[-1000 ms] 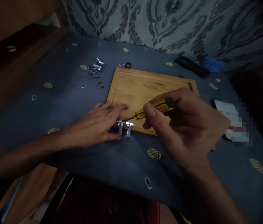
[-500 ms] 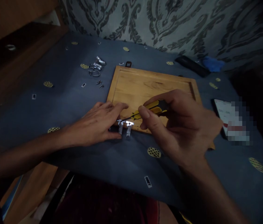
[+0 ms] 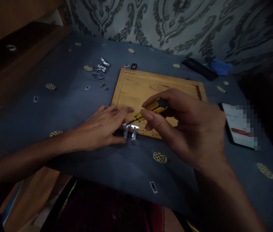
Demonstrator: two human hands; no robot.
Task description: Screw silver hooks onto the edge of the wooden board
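A yellow-and-black screwdriver is pinched in my right hand, its shaft slanting down left to a shiny metal bracket. That bracket sits on the near edge of a framed wooden board, close to its left corner. Just right of it, a second metal bracket hangs over the same edge. My left hand grips the board's near left corner, fingers on top and thumb low beside the first bracket. Whatever screw lies under the screwdriver's tip is too small to make out.
Metal fittings and several small screws lie beyond my left hand. A phone rests at the right. Near the wall are a dark case and a blue cloth. A blue patterned cloth covers the surface.
My right hand has turned about the screwdriver and shifted slightly left and up, with the handle rolled a little. The left hand and the board stay in place.
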